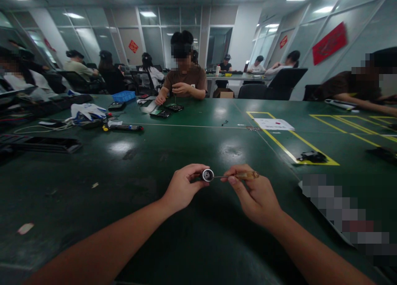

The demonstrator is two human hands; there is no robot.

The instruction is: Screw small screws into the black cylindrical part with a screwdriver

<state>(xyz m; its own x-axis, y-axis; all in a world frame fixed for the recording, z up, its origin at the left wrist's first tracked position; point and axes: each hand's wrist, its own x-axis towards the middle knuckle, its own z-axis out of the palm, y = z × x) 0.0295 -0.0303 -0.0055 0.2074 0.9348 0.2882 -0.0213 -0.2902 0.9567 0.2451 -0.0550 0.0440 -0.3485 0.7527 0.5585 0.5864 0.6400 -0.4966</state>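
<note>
Between the thumb and fingers of my left hand [182, 188] is a small round cylindrical part [207, 175] with a silvery rim and a dark inside, its round end turned toward me. My right hand [256, 194] grips a screwdriver [248, 175] with a clear amber handle. Its thin shaft points left, and the tip reaches the side of the cylindrical part; whether it sits in a screw or slot there is too small to tell. Both hands are held above the green table [149, 235].
A white-edged tray [325, 212], partly pixelated, lies at the right. Black parts [312, 156] rest by yellow tape. Farther left are a screwdriver-like tool [124, 128], white gloves [87, 112] and a blue basket [124, 96]. A co-worker [185, 78] sits opposite, handling black devices [161, 112].
</note>
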